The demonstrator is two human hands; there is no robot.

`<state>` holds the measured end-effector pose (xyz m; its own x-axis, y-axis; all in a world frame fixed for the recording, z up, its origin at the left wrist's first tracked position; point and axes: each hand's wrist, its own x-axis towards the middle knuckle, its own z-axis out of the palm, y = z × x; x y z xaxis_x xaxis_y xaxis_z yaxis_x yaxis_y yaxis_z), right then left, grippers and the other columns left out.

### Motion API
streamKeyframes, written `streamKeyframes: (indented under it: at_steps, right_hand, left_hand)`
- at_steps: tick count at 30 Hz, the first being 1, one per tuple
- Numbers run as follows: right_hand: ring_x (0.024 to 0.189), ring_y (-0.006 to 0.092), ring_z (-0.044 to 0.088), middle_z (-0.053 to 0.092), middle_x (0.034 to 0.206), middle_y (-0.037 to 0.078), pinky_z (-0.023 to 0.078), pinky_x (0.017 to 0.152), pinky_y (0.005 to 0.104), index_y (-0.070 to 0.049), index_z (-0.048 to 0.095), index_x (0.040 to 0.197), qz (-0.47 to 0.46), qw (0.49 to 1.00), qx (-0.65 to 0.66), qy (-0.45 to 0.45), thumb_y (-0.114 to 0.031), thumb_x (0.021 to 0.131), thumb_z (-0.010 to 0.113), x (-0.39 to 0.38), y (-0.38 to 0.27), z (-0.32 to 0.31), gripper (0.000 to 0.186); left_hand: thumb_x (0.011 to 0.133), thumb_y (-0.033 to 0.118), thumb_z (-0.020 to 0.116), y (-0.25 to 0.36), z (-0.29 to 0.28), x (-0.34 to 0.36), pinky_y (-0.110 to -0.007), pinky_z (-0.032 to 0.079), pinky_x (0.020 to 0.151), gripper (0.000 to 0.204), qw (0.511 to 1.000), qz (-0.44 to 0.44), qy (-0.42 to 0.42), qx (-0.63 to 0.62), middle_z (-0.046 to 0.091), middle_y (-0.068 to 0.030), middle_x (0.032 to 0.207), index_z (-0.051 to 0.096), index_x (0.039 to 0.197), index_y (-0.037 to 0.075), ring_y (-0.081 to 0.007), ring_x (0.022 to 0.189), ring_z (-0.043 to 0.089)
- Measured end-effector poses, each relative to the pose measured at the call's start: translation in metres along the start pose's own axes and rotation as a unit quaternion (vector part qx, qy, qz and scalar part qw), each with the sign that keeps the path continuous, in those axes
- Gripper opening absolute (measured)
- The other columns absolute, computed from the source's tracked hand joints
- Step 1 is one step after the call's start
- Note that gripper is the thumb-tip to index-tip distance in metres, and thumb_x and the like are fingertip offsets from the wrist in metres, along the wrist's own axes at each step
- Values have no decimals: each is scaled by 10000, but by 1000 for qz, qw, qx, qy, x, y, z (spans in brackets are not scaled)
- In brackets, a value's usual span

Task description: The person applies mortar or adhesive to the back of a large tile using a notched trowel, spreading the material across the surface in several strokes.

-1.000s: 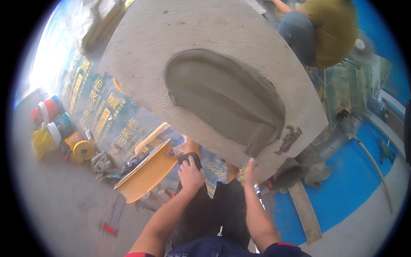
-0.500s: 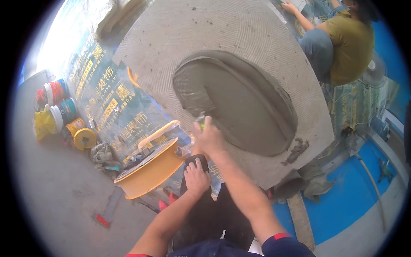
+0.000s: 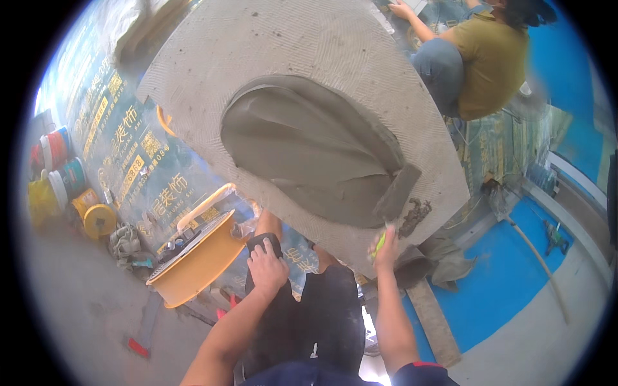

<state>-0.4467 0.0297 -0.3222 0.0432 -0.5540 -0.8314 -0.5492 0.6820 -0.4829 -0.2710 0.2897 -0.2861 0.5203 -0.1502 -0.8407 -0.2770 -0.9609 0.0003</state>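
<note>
At lower centre right, here's the right hand (image 3: 384, 249), closed firmly around one bright green handle (image 3: 380, 242), and the grey trowel (image 3: 397, 192) reaches up the frame from it. One left hand (image 3: 267, 265) lies at lower centre, fingers apart, draped over a dark-covered knee (image 3: 262, 243). Now the mortar (image 3: 302, 145): one broad, smeared oval, above and to the left of the right hand, with the trowel at its lower-right end. A single dark clump (image 3: 415, 217) sits just beside the trowel. Under it all, one big grey slab (image 3: 296, 35), ridged across the top. Further out, one yellow drum-shaped device (image 3: 199, 260) at lower left, two buckets (image 3: 72, 175) with white rims at far left, and one co-worker (image 3: 492, 64) crouching at upper right!
</note>
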Motion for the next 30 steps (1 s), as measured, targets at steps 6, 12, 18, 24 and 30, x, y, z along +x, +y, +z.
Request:
streamKeyframes:
  at_steps: [6, 12, 18, 24, 30]
  right_hand:
    - [464, 133, 475, 462, 621, 5, 415, 417, 307, -131, 450, 861, 8, 955, 194, -224, -606, 998, 507, 51, -89, 184, 497]
    - [491, 136, 506, 503, 653, 19, 447, 442, 318, -106, 470, 896, -6, 933, -43, -357, -596, 993, 522, 20, -133, 296, 502]
    - [628, 288, 689, 631, 778, 118, 546, 510, 410, -86, 537, 1061, -512, 551, -625, -209, -513, 957, 609, 48, -141, 237, 445]
    - [719, 358, 717, 674, 851, 152, 579, 578, 463, -102, 549, 1104, -606, 447, -645, -133, -500, 949, 611, 90, -254, 297, 431]
    - [748, 391, 700, 664, 833, 180, 552, 614, 479, -58, 553, 1019, -526, 646, -549, -65, -573, 965, 562, 146, -332, 357, 518]
  left_hand:
    - [815, 275, 688, 4, 1, 5, -495, 447, 933, 733, 1000, 4, 3, -18, 546, -207, 1184, 420, 1438, -5, -366, 1124, 555]
    - [829, 289, 678, 3, -4, 4, -488, 450, 922, 714, 999, -6, -10, -35, 555, -208, 1170, 433, 1432, -5, -359, 1111, 560]
    - [807, 286, 668, 3, -5, 4, -491, 447, 905, 716, 998, -14, -9, -69, 563, -208, 1133, 453, 1421, -15, -357, 1076, 566]
    - [801, 285, 666, -3, -7, 5, -488, 445, 906, 716, 995, -21, -4, -93, 561, -208, 1127, 462, 1416, -18, -357, 1065, 565]
    - [798, 283, 667, -4, -8, 5, -487, 442, 914, 724, 995, -19, -5, -103, 562, -210, 1139, 459, 1421, -22, -358, 1076, 565]
